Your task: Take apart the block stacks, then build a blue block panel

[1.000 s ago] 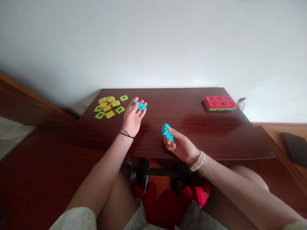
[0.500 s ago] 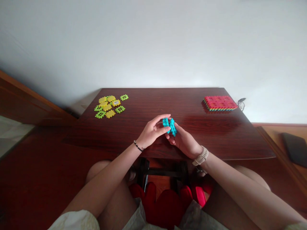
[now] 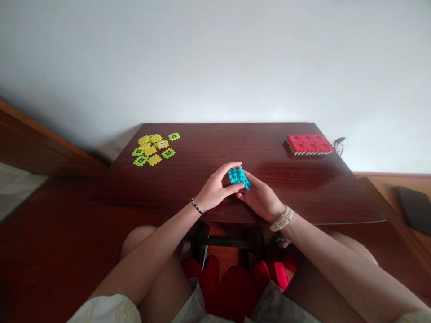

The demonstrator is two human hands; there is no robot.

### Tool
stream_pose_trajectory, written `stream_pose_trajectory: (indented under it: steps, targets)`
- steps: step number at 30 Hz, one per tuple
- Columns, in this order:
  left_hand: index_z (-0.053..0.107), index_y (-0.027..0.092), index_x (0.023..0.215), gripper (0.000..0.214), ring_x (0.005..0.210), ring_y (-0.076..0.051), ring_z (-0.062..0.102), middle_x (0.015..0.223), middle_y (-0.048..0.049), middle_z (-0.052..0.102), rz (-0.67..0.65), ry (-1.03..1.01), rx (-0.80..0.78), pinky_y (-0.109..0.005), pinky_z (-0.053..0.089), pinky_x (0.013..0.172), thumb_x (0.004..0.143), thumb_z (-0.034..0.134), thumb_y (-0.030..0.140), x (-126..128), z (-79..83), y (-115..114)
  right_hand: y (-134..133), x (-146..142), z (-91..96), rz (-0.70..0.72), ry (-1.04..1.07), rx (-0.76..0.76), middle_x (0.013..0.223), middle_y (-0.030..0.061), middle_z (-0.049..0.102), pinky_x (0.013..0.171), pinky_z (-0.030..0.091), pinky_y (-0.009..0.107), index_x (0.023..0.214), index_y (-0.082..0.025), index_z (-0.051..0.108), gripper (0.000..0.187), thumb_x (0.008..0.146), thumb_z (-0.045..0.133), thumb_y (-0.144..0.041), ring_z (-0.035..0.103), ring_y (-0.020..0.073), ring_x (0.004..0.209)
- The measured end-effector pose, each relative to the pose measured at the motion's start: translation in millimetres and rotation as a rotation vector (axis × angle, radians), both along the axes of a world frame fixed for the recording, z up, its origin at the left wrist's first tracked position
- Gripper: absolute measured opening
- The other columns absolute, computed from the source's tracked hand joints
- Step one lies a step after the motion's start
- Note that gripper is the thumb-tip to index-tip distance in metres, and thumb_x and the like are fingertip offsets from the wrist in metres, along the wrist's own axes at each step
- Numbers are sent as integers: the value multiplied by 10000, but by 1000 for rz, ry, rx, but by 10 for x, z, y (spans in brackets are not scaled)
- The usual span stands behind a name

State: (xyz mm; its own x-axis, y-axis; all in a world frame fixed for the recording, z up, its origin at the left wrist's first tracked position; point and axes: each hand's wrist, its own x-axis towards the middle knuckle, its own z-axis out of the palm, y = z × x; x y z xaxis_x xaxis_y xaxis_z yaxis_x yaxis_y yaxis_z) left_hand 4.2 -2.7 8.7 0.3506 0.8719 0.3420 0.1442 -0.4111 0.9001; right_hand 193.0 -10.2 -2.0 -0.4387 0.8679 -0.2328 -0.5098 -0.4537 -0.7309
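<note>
Above the near part of the table, both hands meet around blue notched-edge interlocking tiles (image 3: 238, 176). My left hand (image 3: 217, 186) grips them from the left, its thumb along the lower edge and its fingers over the top. From the right, my right hand (image 3: 264, 196) is wrapped round them, with some fingers hidden behind and below. The tiles sit close together as one block; whether they are joined I cannot tell.
Yellow and green notched tiles (image 3: 155, 159) lie loosely spread on the table's left. A neat stack of tiles with red on top (image 3: 310, 144) stands at the right. The brown table (image 3: 215, 143) backs against a wall.
The gap between the blue pieces has closed, and they now look like one block. My left hand has shifted slightly to the right.
</note>
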Motion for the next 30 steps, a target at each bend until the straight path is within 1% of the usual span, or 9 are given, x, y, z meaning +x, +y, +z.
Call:
stream_pose_trajectory:
  steps: [3, 6, 8, 12, 17, 20, 23, 28, 30]
  targets:
    - [545, 290, 1541, 668, 1437, -316, 591, 1532, -122, 617, 1, 143, 163, -512, 481, 1243, 941, 837, 306, -19, 20, 1, -3, 10, -10, -54, -198, 121, 1197, 8, 730, 847, 581, 308, 1325, -318, 682, 399, 1000, 703, -548, 673, 185, 1004]
    - [467, 311, 1607, 774, 1482, -337, 539, 1567, -140, 571, -18, 281, 299, -547, 458, 1259, 931, 846, 300, -14, 21, -15, -20, 20, -31, -122, -523, 399, 1467, 53, 656, 1130, 518, 415, 1466, -318, 573, 498, 1038, 632, -565, 610, 258, 1343]
    - [471, 320, 1605, 753, 1461, -348, 549, 1543, -136, 590, -22, 423, 368, -566, 464, 1245, 940, 821, 262, -9, 16, -28, -33, 25, -53, -133, -711, 581, 1558, 98, 600, 1224, 449, 477, 1532, -288, 497, 551, 1057, 589, -553, 557, 296, 1447]
    - [537, 291, 1538, 668, 1339, -354, 620, 1445, -128, 650, 31, 654, 416, -569, 518, 1174, 927, 797, 212, -16, 16, -52, -42, 33, -100, -126, -961, 707, 1423, 174, 679, 1075, 548, 517, 1638, -235, 353, 670, 1058, 557, -503, 692, 361, 1276]
    - [507, 265, 1491, 636, 1320, -335, 649, 1440, -125, 646, 50, 729, 397, -502, 579, 1112, 920, 779, 193, -26, 17, -82, -25, 31, -101, -102, -1107, 754, 1176, 141, 759, 887, 582, 477, 1654, -221, 326, 696, 1053, 552, -491, 766, 352, 998]
    - [515, 245, 1396, 512, 1307, -323, 670, 1390, -122, 661, 81, 730, 351, -459, 620, 1042, 939, 730, 158, -23, -1, -87, -15, 19, -85, -81, -1136, 785, 1132, 136, 764, 889, 574, 482, 1645, -215, 345, 694, 1055, 556, -514, 763, 357, 987]
    - [512, 227, 1352, 449, 1221, -318, 715, 1313, -120, 686, 115, 733, 294, -443, 643, 969, 954, 705, 151, -34, -20, -76, -5, 11, -78, -81, -1126, 840, 1211, 148, 757, 920, 571, 484, 1613, -238, 395, 642, 1066, 552, -535, 761, 365, 1060]
    - [373, 270, 1569, 716, 1269, -317, 701, 1385, -117, 667, 49, 718, 312, -442, 642, 983, 957, 733, 176, -68, -19, -68, 9, 14, -86, -78, -1169, 840, 1115, 124, 773, 836, 573, 458, 1607, -251, 394, 640, 1062, 562, -543, 773, 354, 938]
    - [397, 280, 1570, 714, 1268, -314, 699, 1389, -107, 667, 18, 724, 321, -438, 641, 984, 953, 743, 176, -75, -10, -73, 13, 17, -91, -79, -1173, 822, 1123, 129, 776, 840, 570, 463, 1600, -242, 403, 642, 1055, 573, -534, 774, 367, 962]
